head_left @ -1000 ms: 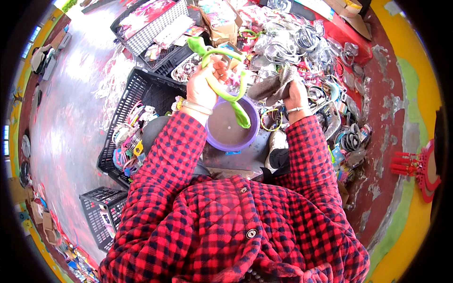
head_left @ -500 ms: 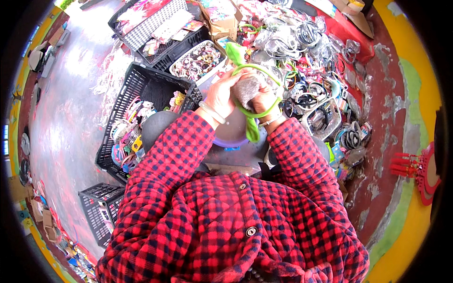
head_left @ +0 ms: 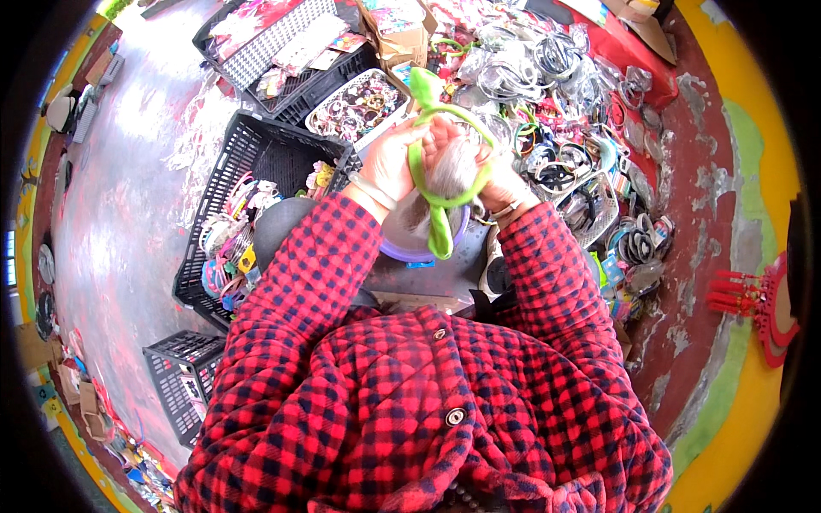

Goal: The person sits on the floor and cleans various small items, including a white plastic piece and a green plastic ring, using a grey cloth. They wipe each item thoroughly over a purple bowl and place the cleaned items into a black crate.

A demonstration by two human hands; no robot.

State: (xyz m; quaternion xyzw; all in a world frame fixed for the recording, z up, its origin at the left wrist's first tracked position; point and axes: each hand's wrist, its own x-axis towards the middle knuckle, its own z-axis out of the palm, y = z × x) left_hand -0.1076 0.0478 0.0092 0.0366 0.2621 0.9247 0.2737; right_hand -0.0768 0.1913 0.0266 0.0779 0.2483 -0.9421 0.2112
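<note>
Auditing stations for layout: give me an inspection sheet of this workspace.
Surface: scuffed gray floor; purple basin below the hands.
Job's things: green headband with leaf-shaped ends; gray cloth, within the headband's outline.
Clutter: pile of headbands and plastic bags ahead and right; black crate of hair accessories at left.
Hands: left hand grips the headband; right hand beside the cloth, grip blurred.
Cables: nothing seen for certain.
Surroundings: red tasseled ornament at far right; cardboard box ahead.
</note>
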